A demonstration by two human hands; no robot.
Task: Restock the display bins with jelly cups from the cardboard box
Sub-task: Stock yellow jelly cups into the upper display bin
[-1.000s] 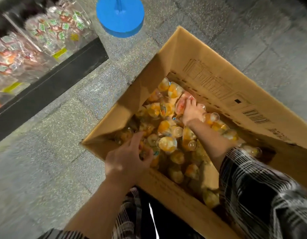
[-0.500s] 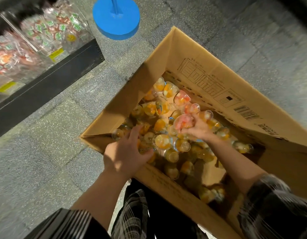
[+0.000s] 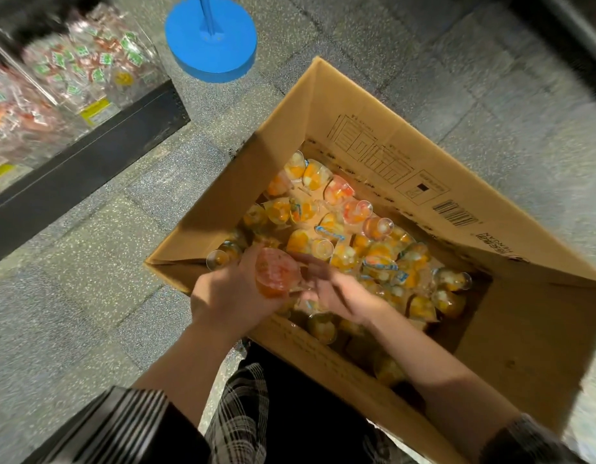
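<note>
Left hand [image 3: 233, 296] holds pink jelly cup [image 3: 276, 274] tilted, base toward person.

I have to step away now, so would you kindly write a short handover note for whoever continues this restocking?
Left hand grips a pinkish jelly cup over the near left corner of the cardboard box.
Right hand is open beside that cup, holding nothing that shows.
Many jelly cups remain loose in the box.
The display bins, up left, already hold wrapped items.
Left to do: carry cups to the bins.
</note>
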